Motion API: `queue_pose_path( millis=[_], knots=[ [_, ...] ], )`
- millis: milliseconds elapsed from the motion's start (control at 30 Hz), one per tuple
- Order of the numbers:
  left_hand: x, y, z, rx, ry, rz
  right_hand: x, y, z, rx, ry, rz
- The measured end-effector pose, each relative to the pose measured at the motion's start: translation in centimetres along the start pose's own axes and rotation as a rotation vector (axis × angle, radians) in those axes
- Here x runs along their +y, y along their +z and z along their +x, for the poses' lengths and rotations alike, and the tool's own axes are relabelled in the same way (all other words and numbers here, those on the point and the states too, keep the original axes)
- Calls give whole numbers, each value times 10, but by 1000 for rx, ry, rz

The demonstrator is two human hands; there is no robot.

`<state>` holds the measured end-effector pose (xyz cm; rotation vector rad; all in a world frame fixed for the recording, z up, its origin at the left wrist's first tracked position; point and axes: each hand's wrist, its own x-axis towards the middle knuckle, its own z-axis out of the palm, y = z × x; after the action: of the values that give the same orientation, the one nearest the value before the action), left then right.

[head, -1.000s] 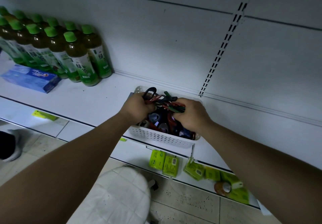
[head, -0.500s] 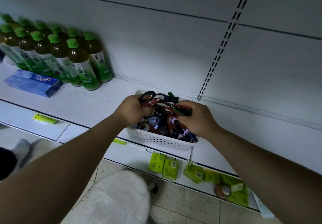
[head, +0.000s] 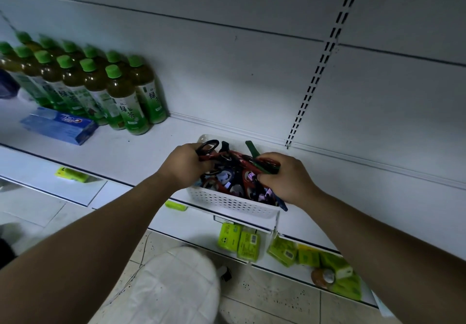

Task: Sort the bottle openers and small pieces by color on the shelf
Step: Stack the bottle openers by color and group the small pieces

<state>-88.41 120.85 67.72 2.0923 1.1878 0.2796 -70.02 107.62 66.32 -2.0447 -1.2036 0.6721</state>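
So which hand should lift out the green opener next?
Probably the right hand: it grips the green opener at the white basket's right end. The left hand grips black and red openers at the other end.

"绿茶" on btl labels (head: 127, 113)

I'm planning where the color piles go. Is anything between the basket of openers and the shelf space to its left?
Nothing visible stands there: the shelf between basket and tea bottles holds nothing. The left hand and right hand grip openers in the basket.
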Motion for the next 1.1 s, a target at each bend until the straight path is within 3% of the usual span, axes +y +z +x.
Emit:
queue_pose_path(
  millis=[200, 667, 1100],
  knots=[
    [13, -1, -8, 37, -13, -223, -20, -15, 0, 67, -9, 77],
    [70, -43, -46, 112, 24, -399, -94, -69, -45, 172, -95, 88],
    [177, -27, -123, -137, 414, -245, -96, -146, -186, 431, 22, 147]
  ],
)
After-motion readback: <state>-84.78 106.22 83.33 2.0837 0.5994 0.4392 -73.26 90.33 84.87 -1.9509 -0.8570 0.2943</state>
